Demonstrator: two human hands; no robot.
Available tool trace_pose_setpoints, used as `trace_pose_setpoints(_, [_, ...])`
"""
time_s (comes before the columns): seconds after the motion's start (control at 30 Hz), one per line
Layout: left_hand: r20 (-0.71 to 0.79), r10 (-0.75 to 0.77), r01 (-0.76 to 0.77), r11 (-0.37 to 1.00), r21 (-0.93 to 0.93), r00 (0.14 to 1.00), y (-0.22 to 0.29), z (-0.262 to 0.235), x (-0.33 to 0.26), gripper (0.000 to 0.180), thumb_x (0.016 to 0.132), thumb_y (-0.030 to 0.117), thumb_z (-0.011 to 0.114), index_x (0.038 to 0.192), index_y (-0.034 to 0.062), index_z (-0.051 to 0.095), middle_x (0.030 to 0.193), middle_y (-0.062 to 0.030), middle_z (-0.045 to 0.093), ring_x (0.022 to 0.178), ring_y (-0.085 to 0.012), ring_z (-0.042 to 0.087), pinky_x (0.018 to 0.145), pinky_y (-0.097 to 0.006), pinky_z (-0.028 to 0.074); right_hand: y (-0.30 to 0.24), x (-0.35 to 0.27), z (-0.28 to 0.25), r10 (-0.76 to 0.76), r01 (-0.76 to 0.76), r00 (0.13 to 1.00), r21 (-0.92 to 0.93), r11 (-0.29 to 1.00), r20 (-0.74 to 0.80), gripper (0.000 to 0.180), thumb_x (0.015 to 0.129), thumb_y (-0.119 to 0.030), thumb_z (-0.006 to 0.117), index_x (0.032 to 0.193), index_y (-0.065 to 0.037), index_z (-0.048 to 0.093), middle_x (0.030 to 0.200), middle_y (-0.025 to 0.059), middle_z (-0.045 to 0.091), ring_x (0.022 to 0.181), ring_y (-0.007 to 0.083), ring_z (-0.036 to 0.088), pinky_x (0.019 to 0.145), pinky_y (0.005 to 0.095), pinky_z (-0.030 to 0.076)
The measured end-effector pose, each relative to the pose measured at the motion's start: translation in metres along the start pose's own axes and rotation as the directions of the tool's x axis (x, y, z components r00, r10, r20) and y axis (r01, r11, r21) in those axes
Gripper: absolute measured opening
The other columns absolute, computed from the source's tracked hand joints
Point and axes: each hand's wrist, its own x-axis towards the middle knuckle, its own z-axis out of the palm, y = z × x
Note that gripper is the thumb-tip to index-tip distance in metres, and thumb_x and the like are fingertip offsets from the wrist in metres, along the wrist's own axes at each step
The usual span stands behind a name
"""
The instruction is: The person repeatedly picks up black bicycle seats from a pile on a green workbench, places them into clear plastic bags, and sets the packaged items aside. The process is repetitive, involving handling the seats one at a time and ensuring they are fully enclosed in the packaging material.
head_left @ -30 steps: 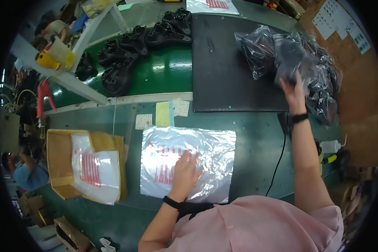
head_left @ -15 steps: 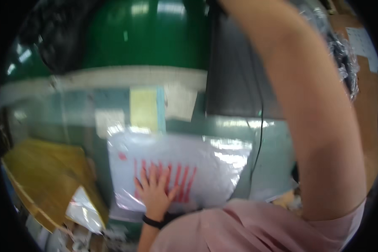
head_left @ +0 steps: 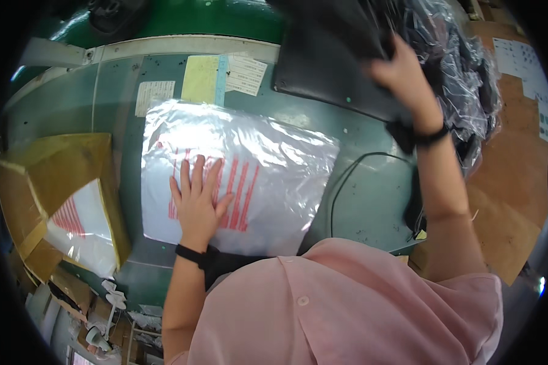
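– Right hand (head_left: 405, 79) back in view; half a second ago it was out past the 12-to-1 o'clock edge. Now over the black mat (head_left: 310, 73), between 1 and 2 o'clock from centre.

– Its fingers?

– Thumb and fingers apart, motion-blurred. Dark blurred object (head_left: 347, 30) just beyond them, toward 12 o'clock; whether they grip it, cannot tell.

– Left hand (head_left: 202, 204)?

– Toward 8 o'clock, palm down, fingers loosely spread, gripping nothing. Pressed on the red print of the clear plastic bag (head_left: 274, 188).

– Bag position?

– Flat on the green worktop (head_left: 371, 207), about centre, reaching toward 9. Glare on its 12 o'clock side.

– Surroundings?

– Yellow-brown carton (head_left: 73, 158) at 9, a red-printed bag (head_left: 88, 228) inside. Yellow paper slip (head_left: 199, 79) at 11, white printed slip (head_left: 246, 73) beside it. Plastic-wrapped dark parts (head_left: 469, 79) heaped at 2, near the right hand. Black cable (head_left: 333, 213) curving on the worktop, 3 o'clock side of the bag.
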Motion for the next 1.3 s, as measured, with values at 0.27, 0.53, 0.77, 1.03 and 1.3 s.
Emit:
trace_pose_setpoints(0.27, [-0.212,0.128,-0.104,0.987,0.122,0.969,-0.036,-0.017,0.022,0.066,0.082,0.043,0.063,0.14,0.0186,0.043,0.149,-0.012,0.032,0.138,-0.0361,0.025,0.109,-0.059,0.017,0.07,-0.318,0.001,0.096,-0.201,0.953,-0.363,0.91,-0.288,0.072,0.057,-0.016,0.078,0.117,0.001,0.044,0.101,0.02,0.058,0.092,0.0398,0.057,0.076,0.0441,0.048])
trace_pose_setpoints(0.53, [-0.153,0.13,-0.143,0.986,-0.08,0.98,0.152,0.017,-0.006,0.06,0.076,0.029,0.072,0.124,-0.0012,0.05,0.119,-0.0225,0.054,0.108,-0.0381,0.052,0.084,-0.046,0.048,0.072,-0.39,0.083,0.473,-0.449,0.87,0.174,0.877,-0.142,0.088,0.059,-0.033,0.085,0.121,0.004,0.036,0.098,0.0251,0.063,0.092,0.0405,0.062,0.078,0.0431,0.049])
trace_pose_setpoints(0.77, [-0.292,0.044,-0.121,0.96,-0.253,0.956,0.103,0.052,0.02,0.017,0.073,0.016,0.071,0.078,0.0013,0.063,0.075,-0.0191,0.065,0.075,-0.0319,0.065,0.073,-0.042,0.05,0.083,-0.384,0.109,0.357,-0.468,0.84,0.879,0.096,0.408,0.045,0.077,-0.02,0.077,0.113,-0.002,0.058,0.098,0.007,0.065,0.083,0.0149,0.063,0.075,0.0308,0.052])
trace_pose_setpoints(1.03, [-0.047,-0.131,0.083,0.826,-0.558,0.99,0.092,-0.006,-0.008,0.036,0.081,0.026,0.07,0.066,0.0,0.052,0.06,-0.0074,0.051,0.057,-0.0166,0.045,0.055,-0.034,0.036,0.046,-0.375,0.083,0.286,-0.3,0.917,0.953,0.037,0.277,0.039,0.08,-0.011,0.069,0.114,0.0,0.054,0.1,0.0117,0.065,0.091,0.0249,0.067,0.078,0.0329,0.055])
trace_pose_setpoints(1.3, [0.084,0.022,0.069,0.39,-0.918,0.996,0.088,-0.021,-0.026,0.004,0.081,0.0,0.066,0.079,0.0007,0.063,0.073,-0.0011,0.063,0.066,-0.0079,0.055,0.062,-0.022,0.043,-0.037,-0.297,0.086,-0.071,-0.407,0.912,0.913,-0.037,0.403,0.046,0.08,-0.01,0.07,0.121,-0.002,0.05,0.103,0.0044,0.063,0.087,0.0122,0.062,0.076,0.0275,0.051])
